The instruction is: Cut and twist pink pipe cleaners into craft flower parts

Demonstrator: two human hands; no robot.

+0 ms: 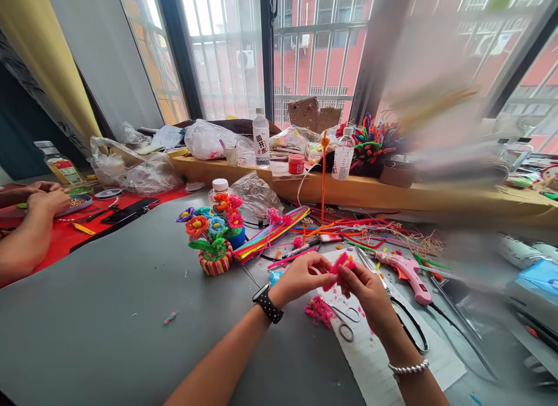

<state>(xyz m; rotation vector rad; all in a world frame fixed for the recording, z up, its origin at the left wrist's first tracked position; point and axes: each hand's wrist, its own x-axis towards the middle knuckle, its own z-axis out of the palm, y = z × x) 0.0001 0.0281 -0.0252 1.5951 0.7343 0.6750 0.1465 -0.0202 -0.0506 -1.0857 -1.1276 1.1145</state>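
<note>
A bright pink fuzzy pipe cleaner piece (339,268) is pinched between the fingertips of both my hands, above a white paper sheet. My left hand (302,277), with a dark dotted watch band at the wrist, grips its left side. On the other side, my right hand (367,288) has thumb and fingers closed on it; part of the piece is hidden behind the fingers. Just below lie small scissors (346,323) and a heap of pink fuzzy scraps (320,310). Larger black-handled scissors (412,330) rest beside my right hand.
A pink glue gun (410,273) with its cord lies at the right. Pipe cleaner flowers in a striped pot (215,259) stand left of a colourful stem bundle (274,234). Bottles line the wooden ledge (235,174). Another person's hands (46,198) are at far left.
</note>
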